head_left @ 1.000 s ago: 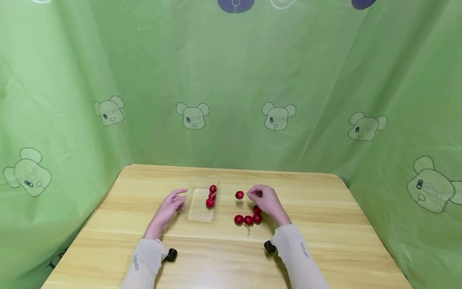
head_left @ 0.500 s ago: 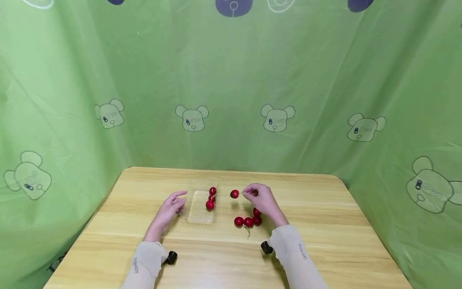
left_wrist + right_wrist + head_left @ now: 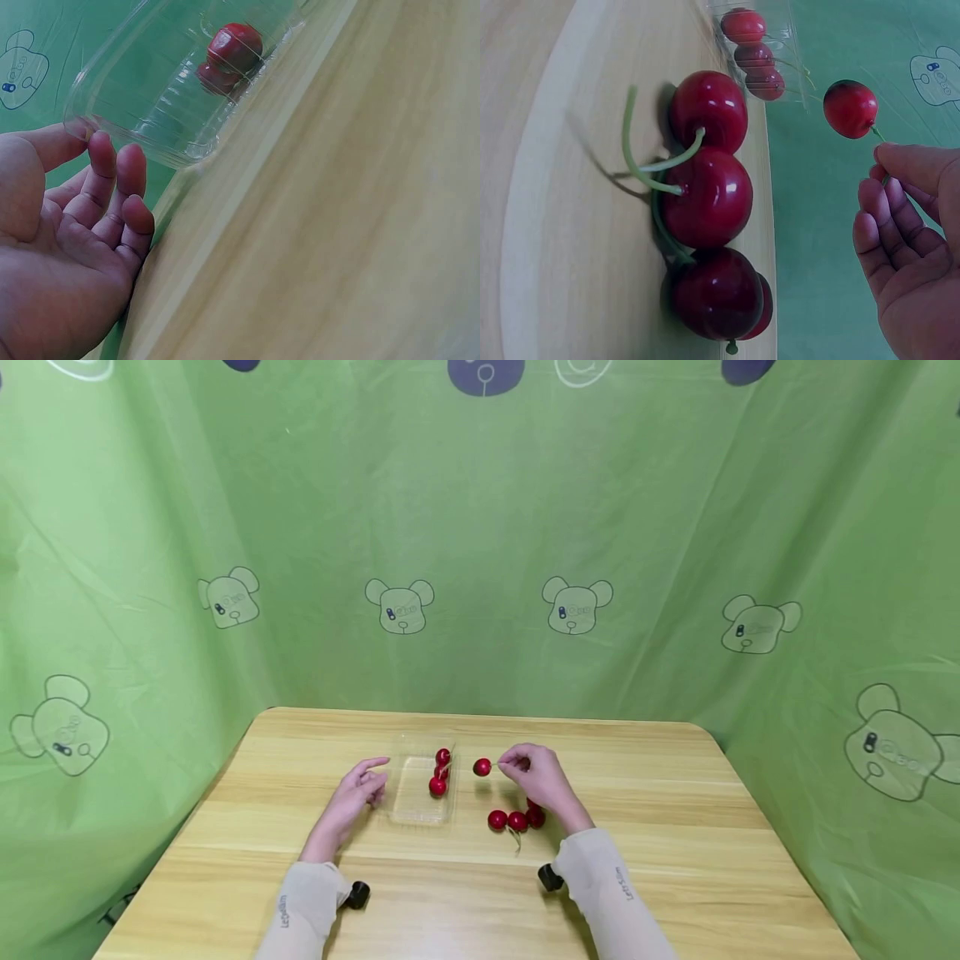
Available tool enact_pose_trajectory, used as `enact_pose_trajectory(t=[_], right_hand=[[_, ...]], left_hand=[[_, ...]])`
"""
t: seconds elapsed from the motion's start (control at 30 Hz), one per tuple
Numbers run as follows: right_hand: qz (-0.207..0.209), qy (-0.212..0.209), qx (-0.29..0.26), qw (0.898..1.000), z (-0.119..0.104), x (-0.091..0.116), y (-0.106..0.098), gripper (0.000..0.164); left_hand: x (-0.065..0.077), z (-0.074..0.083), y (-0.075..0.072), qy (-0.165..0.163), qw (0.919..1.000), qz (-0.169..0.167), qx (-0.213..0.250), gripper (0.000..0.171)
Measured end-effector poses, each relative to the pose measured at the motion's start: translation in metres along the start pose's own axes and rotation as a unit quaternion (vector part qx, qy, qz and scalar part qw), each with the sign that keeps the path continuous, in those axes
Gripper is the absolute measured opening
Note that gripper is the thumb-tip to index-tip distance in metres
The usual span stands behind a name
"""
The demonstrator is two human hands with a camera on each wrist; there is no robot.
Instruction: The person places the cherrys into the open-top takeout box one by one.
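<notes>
Held cherry [image 3: 482,767] shifted toward tray [image 3: 416,817] beside left hand [image 3: 358,789], fingers [image 3: 102,154] loosely spread; right hand [image 3: 546,781] pinched stem [image 3: 878,134], leaving cherry clear beyond its fingers.

Right sleeve [image 3: 611,893]: small dark lettering along the forearm, seemingly "LetsSlim".
Left sleeve [image 3: 302,906]: similar dark lettering, starting "Le", the rest too blurred to read surely.
Green curtain [image 3: 480,510]: printed bear heads [image 3: 577,608], each with short pale lettering beside a dark blue mark, too faint to read.
</notes>
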State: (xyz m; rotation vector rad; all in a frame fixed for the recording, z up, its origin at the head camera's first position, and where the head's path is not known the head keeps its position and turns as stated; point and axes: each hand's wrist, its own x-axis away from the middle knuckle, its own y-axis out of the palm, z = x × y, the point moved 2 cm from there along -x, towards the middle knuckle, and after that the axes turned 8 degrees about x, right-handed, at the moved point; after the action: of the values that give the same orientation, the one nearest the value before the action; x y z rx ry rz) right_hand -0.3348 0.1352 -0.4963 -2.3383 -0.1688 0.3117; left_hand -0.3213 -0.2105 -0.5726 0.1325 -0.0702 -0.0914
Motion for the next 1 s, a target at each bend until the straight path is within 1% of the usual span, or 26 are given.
enact_pose_trajectory(t=[0.57, 0.77, 1.0], right_hand=[[-0.004, -0.02, 0.003, 1.0, -0.013, -0.004, 0.01, 0.004], [-0.013, -0.018, -0.001, 1.0, -0.019, -0.005, 0.014, 0.004], [-0.023, -0.019, -0.003, 1.0, -0.022, -0.006, 0.022, 0.005]], left_hand=[[0.001, 0.002, 0.001, 0.002, 1.0, 0.0, -0.001, 0.047], [0.001, 0.002, 0.001, 0.008, 1.0, 0.0, -0.004, 0.047], [0.0, 0.001, 0.001, 0.005, 1.0, 0.007, -0.004, 0.046]])
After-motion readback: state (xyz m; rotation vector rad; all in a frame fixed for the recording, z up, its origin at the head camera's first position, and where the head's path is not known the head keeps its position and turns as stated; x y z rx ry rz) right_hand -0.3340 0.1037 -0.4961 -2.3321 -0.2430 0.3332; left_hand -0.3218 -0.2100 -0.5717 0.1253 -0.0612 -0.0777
